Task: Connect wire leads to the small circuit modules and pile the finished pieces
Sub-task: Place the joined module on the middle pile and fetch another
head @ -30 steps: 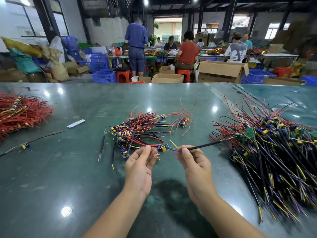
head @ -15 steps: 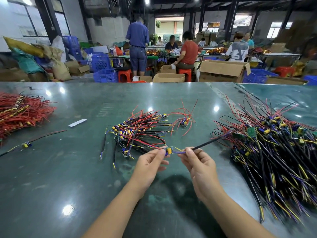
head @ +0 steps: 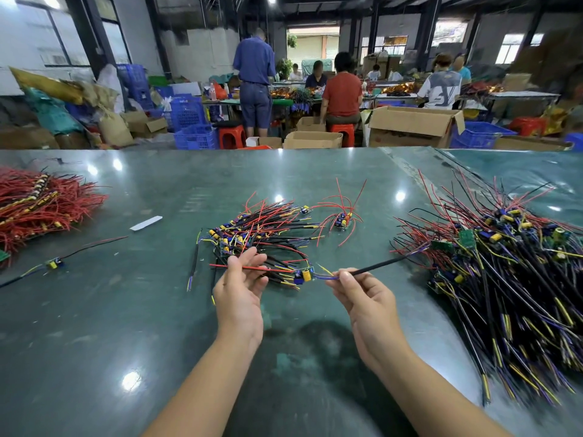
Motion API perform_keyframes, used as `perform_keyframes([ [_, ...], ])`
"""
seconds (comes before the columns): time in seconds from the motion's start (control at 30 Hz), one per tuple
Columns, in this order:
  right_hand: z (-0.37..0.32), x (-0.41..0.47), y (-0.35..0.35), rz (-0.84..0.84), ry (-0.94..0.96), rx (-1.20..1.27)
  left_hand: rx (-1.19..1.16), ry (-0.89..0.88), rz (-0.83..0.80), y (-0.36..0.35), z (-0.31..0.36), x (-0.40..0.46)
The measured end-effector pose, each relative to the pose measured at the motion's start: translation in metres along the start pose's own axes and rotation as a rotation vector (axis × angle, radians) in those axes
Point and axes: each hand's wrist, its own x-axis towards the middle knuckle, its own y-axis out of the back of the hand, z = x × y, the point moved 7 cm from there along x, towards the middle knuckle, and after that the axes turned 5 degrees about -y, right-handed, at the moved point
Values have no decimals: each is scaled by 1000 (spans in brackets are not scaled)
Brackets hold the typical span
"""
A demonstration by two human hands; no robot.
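As I looked down from the head camera, the green worktop [head: 132,326] filled nearly the whole view, shiny with lamp glare. The biggest heap on it was the right pile [head: 511,279] of black, purple and yellow leads with small boards mixed in, spreading toward the near right edge. At the far left lay the red bundle [head: 41,206], a mass of red wires. In the middle sat the centre pile [head: 262,228], modules with red and black leads tangled together, and just beyond it to the right a small cluster [head: 342,220] with red wires curling up. A lone module [head: 54,264] with its wires lay on the left, and near it a white strip [head: 145,223].

My left hand [head: 239,298] was raised over the near edge of the centre pile, thumb and fingers pinching a red lead [head: 252,268] that ran across to the module [head: 304,275], a small board with a yellow part and a blue one. That module hung in the air between my hands. My right hand [head: 367,307] had its fingers closed on a black lead [head: 375,267], pinched near the module end, with the far end reaching to the right pile. Purple and yellow strands joined that lead to the board.
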Motion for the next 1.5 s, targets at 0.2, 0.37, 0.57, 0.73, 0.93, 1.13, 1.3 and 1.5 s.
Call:
perform_keyframes([
  [0.2, -1, 1, 5, -9, -14, 18, -182, 121, 49, 12, -2, 6],
  [0.37, -7, 5, 7, -10, 18, 61, -50, 156, -283, -23, -10, -17],
  [0.57, -10, 1, -1, -96, 125, -230, 212, 111, -452, -36, -30, -38],
  [0.73, -10, -2, -11, -133, 186, -495, 353, -42, -445, -34, -16, -32],
  [0.93, 5, -2, -4, -70, -122, -53, 414, -29, -508, -38, -20, -36],
  [1.13, 2, -2, -1, -34, -128, -16, 267, 131, -499, -34, -29, -37],
  [1.3, 0, -3, -2, -36, -126, -74, 292, 114, -455, -33, -27, -36],
  [1.5, 10, -8, -11, -96, -271, 171, 168, 219, -413, -33, -28, -36],
])
